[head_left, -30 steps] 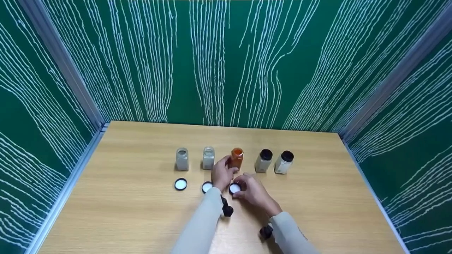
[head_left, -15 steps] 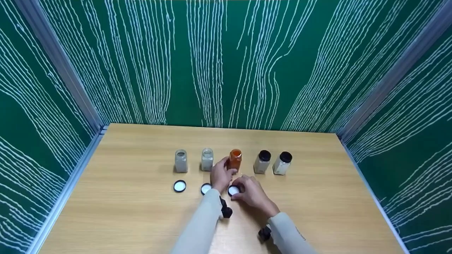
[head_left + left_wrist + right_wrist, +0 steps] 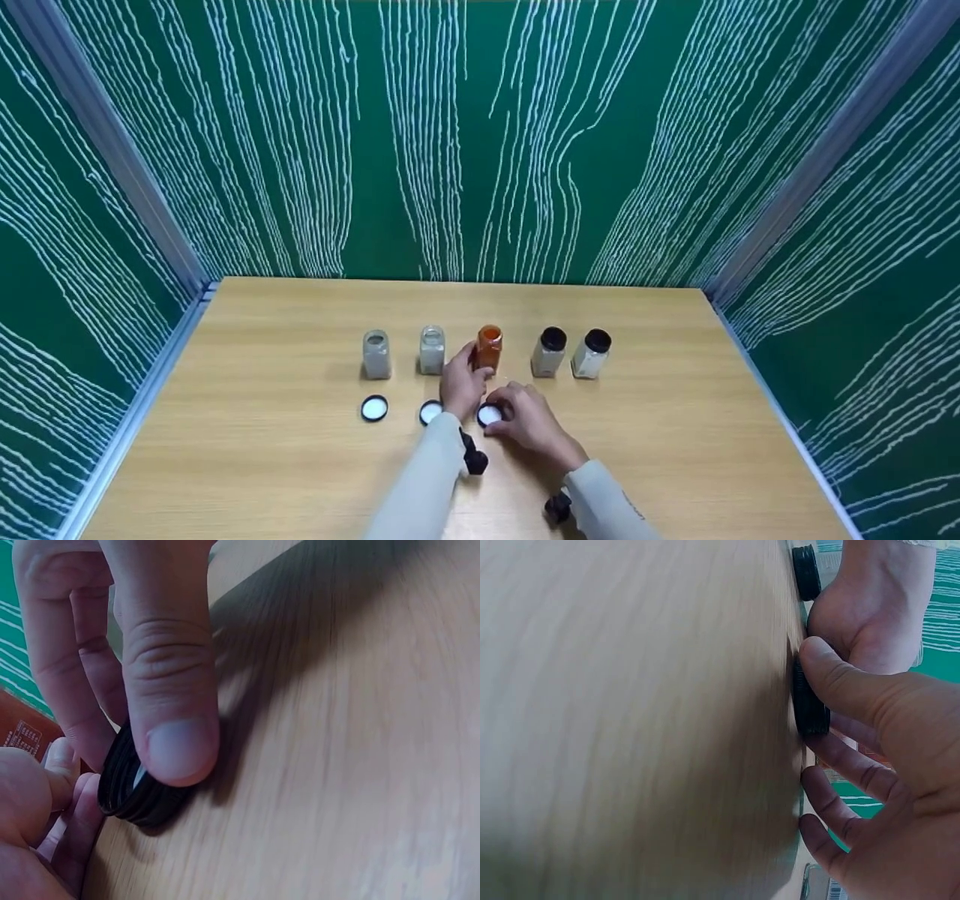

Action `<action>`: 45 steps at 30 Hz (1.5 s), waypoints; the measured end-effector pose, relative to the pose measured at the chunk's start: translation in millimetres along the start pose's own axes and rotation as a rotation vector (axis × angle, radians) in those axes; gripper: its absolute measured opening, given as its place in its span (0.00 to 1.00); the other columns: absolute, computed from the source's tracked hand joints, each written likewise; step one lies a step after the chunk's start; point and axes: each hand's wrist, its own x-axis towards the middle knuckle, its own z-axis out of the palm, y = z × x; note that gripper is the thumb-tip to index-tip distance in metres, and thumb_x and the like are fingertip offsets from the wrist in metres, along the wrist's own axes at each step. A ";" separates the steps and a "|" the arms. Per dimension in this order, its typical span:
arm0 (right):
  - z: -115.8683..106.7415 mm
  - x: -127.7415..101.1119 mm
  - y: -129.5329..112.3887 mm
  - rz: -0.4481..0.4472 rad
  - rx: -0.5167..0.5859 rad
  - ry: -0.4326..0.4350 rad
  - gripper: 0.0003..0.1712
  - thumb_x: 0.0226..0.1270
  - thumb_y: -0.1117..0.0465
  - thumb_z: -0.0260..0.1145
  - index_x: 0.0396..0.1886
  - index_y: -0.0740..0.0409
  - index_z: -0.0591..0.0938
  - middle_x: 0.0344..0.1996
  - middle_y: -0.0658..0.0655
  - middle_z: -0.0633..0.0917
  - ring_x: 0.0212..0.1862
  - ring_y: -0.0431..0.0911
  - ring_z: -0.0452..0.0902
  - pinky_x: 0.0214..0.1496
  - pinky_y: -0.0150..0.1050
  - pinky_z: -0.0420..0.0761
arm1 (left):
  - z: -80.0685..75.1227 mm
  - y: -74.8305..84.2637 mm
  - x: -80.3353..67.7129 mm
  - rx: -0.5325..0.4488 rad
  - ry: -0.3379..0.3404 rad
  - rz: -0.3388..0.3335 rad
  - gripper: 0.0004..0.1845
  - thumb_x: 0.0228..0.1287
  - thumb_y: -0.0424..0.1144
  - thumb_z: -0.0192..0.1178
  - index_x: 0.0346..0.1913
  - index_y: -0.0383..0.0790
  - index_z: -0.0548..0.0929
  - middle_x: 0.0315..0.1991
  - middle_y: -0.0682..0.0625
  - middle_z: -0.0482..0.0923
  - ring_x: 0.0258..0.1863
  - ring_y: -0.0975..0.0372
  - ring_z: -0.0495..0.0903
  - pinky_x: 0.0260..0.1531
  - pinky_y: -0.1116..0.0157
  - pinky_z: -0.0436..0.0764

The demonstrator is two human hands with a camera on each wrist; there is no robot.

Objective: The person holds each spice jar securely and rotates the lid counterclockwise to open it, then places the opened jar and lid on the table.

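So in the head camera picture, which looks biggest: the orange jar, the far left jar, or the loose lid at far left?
1. and 2. Far left jar and orange jar: they look about alike, and a hand hides part of the orange one, so no ranking.
3. Loose lid, clearly smallest.

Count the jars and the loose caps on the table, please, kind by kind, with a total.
Open jars: 3, two pale, one orange.
Capped jars: 2.
Loose caps: 3.
Total: 8.
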 end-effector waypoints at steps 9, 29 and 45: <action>0.4 -1.3 -0.8 -0.011 0.012 0.007 0.23 0.51 0.53 0.83 0.46 0.56 0.88 0.40 0.53 0.86 0.40 0.46 0.75 0.47 0.44 0.68 | -0.9 0.4 -0.3 0.044 0.003 -0.003 0.28 0.64 0.34 0.69 0.67 0.47 0.79 0.57 0.44 0.85 0.41 0.55 0.85 0.41 0.59 0.82; -1.7 -2.6 1.2 -0.049 0.034 0.013 0.25 0.50 0.53 0.83 0.47 0.57 0.87 0.40 0.55 0.86 0.40 0.47 0.76 0.47 0.45 0.67 | -1.0 5.6 -0.4 0.085 -0.005 -0.010 0.27 0.66 0.34 0.67 0.67 0.46 0.77 0.56 0.44 0.85 0.49 0.52 0.84 0.52 0.52 0.80; -18.3 -4.6 2.4 -0.005 0.142 0.004 0.25 0.59 0.59 0.79 0.54 0.65 0.85 0.49 0.63 0.84 0.52 0.58 0.78 0.58 0.57 0.74 | -10.2 15.3 -7.1 0.016 0.037 -0.075 0.45 0.55 0.30 0.75 0.76 0.41 0.66 0.68 0.37 0.75 0.65 0.45 0.76 0.62 0.48 0.75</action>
